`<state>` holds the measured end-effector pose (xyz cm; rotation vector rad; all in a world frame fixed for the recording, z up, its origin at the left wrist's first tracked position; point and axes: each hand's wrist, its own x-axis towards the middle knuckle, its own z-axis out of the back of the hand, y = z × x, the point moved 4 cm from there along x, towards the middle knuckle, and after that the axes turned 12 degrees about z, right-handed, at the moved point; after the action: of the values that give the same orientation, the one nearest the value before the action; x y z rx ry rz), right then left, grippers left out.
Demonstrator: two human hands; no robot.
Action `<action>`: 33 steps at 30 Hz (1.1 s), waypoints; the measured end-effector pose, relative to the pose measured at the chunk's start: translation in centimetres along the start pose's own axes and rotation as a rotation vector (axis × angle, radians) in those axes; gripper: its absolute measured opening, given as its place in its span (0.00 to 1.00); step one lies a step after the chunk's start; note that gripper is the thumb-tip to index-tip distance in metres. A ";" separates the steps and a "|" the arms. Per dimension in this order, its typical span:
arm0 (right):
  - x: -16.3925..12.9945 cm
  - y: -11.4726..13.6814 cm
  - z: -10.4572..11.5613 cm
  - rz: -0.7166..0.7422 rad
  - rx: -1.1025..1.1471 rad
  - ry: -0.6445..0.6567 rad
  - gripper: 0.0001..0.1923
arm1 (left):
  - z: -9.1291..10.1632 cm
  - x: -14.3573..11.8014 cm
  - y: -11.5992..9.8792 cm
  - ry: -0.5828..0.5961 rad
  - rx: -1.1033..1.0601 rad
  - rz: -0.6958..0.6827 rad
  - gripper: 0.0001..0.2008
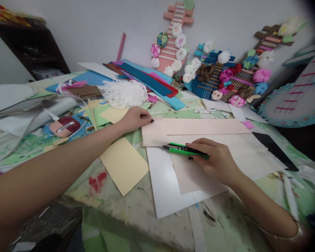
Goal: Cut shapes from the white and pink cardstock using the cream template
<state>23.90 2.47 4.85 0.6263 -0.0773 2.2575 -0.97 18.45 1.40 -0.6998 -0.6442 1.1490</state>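
Cluttered craft table (136, 206), green cutter (183, 149) gripped in right hand (215, 159)

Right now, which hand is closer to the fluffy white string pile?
The left hand. It rests on the table just below the white string pile, almost touching. The right hand is farther off, lower right, holding the green cutter.
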 end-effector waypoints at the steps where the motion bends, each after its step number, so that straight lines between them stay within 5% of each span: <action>1: 0.0 0.0 0.2 0.005 0.004 -0.006 0.15 | 0.0 0.0 0.0 0.001 -0.003 -0.001 0.16; 19: 0.6 0.4 -0.7 -0.025 0.013 0.019 0.16 | 0.0 0.0 -0.1 -0.005 -0.014 0.005 0.14; 33: 0.2 0.4 0.7 -0.027 0.010 -0.014 0.15 | 0.0 0.1 0.1 0.002 -0.013 -0.004 0.15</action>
<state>23.82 2.19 5.60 0.6445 -0.0634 2.2287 -0.98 18.55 1.33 -0.7105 -0.6520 1.1408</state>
